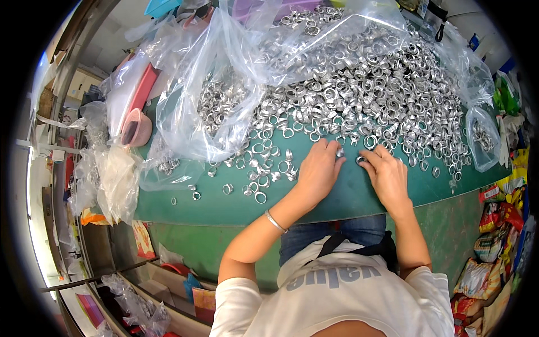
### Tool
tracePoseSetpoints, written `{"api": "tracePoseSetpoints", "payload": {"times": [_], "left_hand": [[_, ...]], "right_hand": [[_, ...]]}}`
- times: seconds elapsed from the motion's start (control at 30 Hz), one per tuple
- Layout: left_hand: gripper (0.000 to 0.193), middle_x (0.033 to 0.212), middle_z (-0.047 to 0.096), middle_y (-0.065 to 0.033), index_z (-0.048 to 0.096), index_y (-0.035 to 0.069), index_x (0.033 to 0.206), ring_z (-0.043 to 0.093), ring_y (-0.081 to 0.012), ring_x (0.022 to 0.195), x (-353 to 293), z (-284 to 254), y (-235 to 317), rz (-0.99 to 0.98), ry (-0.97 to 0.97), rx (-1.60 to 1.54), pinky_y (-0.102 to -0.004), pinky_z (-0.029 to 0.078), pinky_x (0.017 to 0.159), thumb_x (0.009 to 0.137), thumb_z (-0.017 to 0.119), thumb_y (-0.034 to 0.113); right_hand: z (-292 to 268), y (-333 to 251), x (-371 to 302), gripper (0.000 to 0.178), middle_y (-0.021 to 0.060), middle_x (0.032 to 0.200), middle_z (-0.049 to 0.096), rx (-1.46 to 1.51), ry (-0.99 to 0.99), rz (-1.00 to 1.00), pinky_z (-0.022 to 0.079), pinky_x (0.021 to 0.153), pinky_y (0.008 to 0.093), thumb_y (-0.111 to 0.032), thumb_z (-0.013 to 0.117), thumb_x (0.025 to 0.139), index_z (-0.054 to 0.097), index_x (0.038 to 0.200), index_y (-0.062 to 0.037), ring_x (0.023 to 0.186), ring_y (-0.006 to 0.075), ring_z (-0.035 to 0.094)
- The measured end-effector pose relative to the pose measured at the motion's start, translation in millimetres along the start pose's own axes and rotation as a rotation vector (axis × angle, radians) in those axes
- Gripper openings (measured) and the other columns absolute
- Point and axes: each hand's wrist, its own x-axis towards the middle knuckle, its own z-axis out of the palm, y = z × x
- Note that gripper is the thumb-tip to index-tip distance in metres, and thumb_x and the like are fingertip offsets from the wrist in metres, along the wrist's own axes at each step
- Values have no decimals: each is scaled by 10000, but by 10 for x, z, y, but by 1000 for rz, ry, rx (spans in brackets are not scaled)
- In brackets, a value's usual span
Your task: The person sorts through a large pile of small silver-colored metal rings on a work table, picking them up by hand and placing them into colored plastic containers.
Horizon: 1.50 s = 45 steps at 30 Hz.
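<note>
My left hand [318, 173] is closed, with a small silver ring [339, 152] pinched between thumb and fingers. Just to its right, my right hand [389, 175] grips another silver ring [360, 160] at its fingertips. Both hands rest low over the green tabletop [351, 196], close to the near edge of a large heap of silver metal rings [365, 84]. A few loose rings lie between the heap and my fingers. Left of my left hand, a smaller scatter of rings [260, 197] is spread on the table.
See-through plastic bags [185, 112] cover the heap's left part, and a smaller bag [483, 140] with rings lies at the right. A pink cup [137, 128] stands at the table's left edge. Colourful packets [483, 278] are piled at the right.
</note>
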Motion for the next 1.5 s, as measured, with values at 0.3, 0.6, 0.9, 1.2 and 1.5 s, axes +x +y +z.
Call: {"api": "tracePoseSetpoints", "payload": {"times": [0.3, 0.6, 0.9, 1.2, 1.5], "left_hand": [[148, 824, 589, -40, 545, 25, 970, 525, -99, 712, -97, -229, -7, -645, -307, -1425, -217, 437, 616, 941, 485, 157], [179, 918, 581, -101, 547, 22, 907, 522, -143, 764, -288, -181, -3, -705, -332, -1816, -255, 433, 658, 919, 470, 184], [103, 920, 568, -104, 572, -11, 850, 519, -184, 757, -278, -182, 77, -561, -269, -1196, -284, 432, 656, 861, 506, 68], [167, 933, 518, -150, 538, -20, 890, 518, -337, 865, -350, -132, -49, 8, 16, 113, -399, 449, 699, 750, 628, 3], [301, 780, 483, -118, 535, 12, 924, 530, -278, 721, -311, -414, -263, -46, 253, 198, -366, 441, 628, 693, 721, 64]], "right_hand": [[-155, 47, 38, 228, 76, 704, 544, 181, -42, 37, 438, 571, 325, -70, 710, 700, 668, 924, -49, 599, 242, 549], [-56, 118, 69, 169, 80, 718, 577, 283, -105, -26, 428, 501, 315, -75, 694, 734, 647, 893, -41, 574, 220, 554], [-100, 477, -2, 266, 162, 1031, 538, 2023, -357, 511, 325, 350, 165, -180, 487, 935, 502, 1128, 2, 583, 99, 449], [-150, 108, 2, 203, 76, 808, 595, 257, -71, 157, 439, 510, 329, -92, 723, 711, 641, 892, -55, 551, 213, 558], [-49, 15, 87, 164, 122, 843, 561, -291, -160, 71, 484, 579, 413, -138, 694, 730, 605, 777, -9, 665, 321, 616]]}}
